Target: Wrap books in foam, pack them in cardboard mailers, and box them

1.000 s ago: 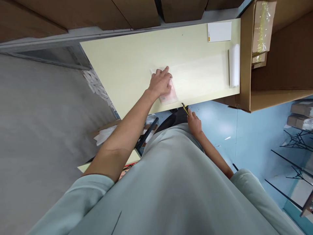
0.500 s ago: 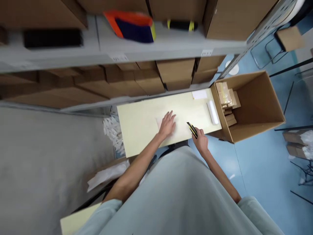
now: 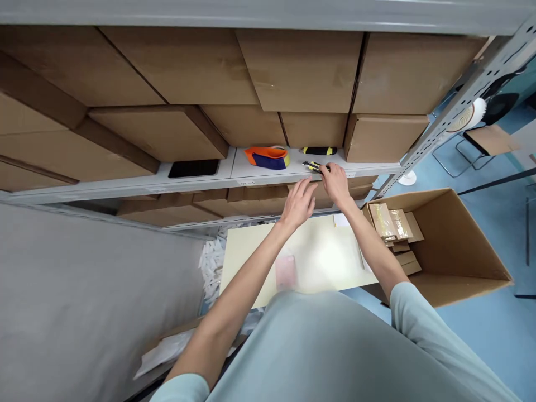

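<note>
My right hand (image 3: 336,183) is at the grey shelf (image 3: 234,170), its fingers closed on a black and yellow utility knife (image 3: 313,166) whose tip points left. Just left of it my left hand (image 3: 298,203) hovers in front of the shelf edge with fingers spread, holding nothing. Behind the knife lies another black and yellow utility knife (image 3: 319,151). An orange and dark blue tape dispenser (image 3: 268,158) sits left of the knives. Below, on the cream table (image 3: 251,251), rests a pinkish translucent sheet (image 3: 286,272).
Cardboard boxes (image 3: 305,70) fill the shelf above, and a black flat object (image 3: 193,168) lies at its left. A large open carton (image 3: 456,245) with small taped packages (image 3: 382,220) stands right of the table. White paper strips (image 3: 212,262) are heaped at left.
Both hands have risen from the table to the shelf, the right one carrying the utility knife. The view has tilted up, and the pinkish sheet is now uncovered.
</note>
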